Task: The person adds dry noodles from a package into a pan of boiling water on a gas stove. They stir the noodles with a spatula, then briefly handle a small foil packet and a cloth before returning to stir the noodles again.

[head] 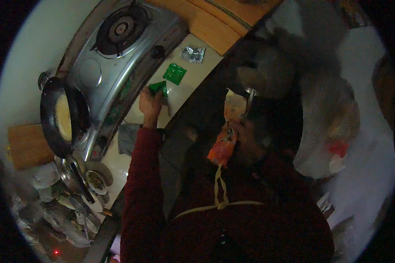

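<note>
On the pale counter in front of the gas stove, my left hand (150,104) pinches a green packet (159,88). A second green packet (174,74) lies just beyond it, and a crumpled silver wrapper (193,54) lies farther up. My right hand (248,139) is dim and blurred near my chest, on an orange and clear plastic packet (222,148). A metal utensil (250,97) sticks up beside that packet; whether the same hand holds it, I cannot tell. A dark pan (47,115) with something pale yellow in it rests tilted at the stove's near end.
The steel gas stove (110,77) has a black burner (121,29). Left of the pan is a wooden board (29,146). Bowls, a lidded pot and a dish of dark bits (96,181) crowd the lower left. A grey cloth (126,138) lies by my left sleeve.
</note>
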A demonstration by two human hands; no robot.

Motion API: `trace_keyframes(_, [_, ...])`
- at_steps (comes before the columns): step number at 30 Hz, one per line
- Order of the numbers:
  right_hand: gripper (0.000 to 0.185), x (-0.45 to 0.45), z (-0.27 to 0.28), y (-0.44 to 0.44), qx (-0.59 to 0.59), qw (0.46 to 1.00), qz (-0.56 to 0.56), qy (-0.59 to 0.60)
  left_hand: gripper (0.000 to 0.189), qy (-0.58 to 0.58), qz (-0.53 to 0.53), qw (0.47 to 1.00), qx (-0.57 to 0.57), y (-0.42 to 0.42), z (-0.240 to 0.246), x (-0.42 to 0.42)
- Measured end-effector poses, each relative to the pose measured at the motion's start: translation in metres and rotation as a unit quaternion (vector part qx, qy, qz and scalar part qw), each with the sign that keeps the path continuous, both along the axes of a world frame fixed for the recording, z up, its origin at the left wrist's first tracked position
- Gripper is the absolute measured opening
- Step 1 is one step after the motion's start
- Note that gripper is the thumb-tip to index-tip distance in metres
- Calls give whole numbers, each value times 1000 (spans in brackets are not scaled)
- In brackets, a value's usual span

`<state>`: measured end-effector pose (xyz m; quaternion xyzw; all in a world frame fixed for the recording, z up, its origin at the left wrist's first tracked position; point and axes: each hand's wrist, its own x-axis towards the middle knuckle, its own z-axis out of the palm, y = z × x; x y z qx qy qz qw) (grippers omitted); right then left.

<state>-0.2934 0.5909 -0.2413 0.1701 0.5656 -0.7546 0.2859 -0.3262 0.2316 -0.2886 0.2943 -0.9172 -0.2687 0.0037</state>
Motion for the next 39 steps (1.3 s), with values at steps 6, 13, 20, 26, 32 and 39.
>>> trace_keyframes(6, [16, 2, -7, 10, 18, 997, -5, -76, 32, 92, -41, 965, 242, 21, -1, -6])
trace_keyframes(13, [19, -41, 8, 22, 39, 992, 66, -99, 44, 59, -108, 981, -148, 59, 7, -70])
trace_keyframes(20, [18, -105, 4, 43, 100, 987, 110, -60, 48, -83, 37, 991, -97, 69, 25, -93])
trace_keyframes(26, [16, -150, 7, 72, 89, 980, 172, -47, 42, -74, 119, 990, -13, 78, 15, -81])
trace_keyframes(32, [21, -165, 2, 81, 60, 976, 204, -56, 36, 144, 133, 945, 260, 104, 16, -73])
trace_keyframes(39, [26, -167, 0, 88, 105, 962, 247, -48, 36, 77, 62, 995, -26, 128, 14, -152])
